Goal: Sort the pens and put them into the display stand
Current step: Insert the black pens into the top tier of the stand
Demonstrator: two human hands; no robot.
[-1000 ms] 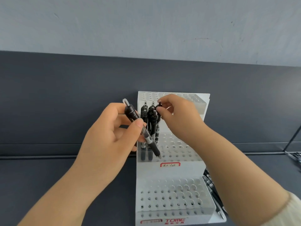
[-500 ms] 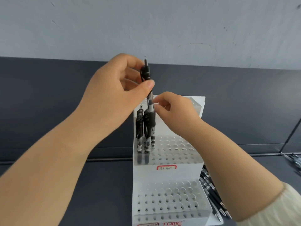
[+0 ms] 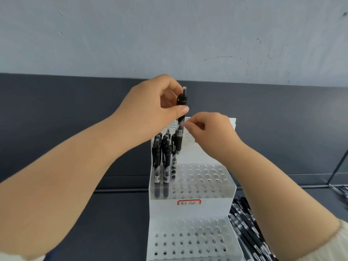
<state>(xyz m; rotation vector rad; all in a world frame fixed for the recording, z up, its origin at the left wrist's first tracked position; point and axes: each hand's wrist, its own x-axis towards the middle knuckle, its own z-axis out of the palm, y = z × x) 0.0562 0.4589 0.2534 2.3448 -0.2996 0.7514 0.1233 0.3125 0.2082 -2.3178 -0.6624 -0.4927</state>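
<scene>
— Where's the pen?

— Upright, tip down, held above the left part of the stand's middle tier, just right of the standing pens in that tier's left holes. Its tip is above the holes, not in one.

— Who has hold of it?

— The left hand pinches its upper end, thumb in front and the other fingers curled behind, just under the black clip. The right hand has its fingers curled, and its thumb and forefinger tips nip the clear barrel lower down.

— Anything else?

— Loose pens lie in a heap on the desk, right of the stand. A red-edged label sits on the front of the middle tier.
</scene>
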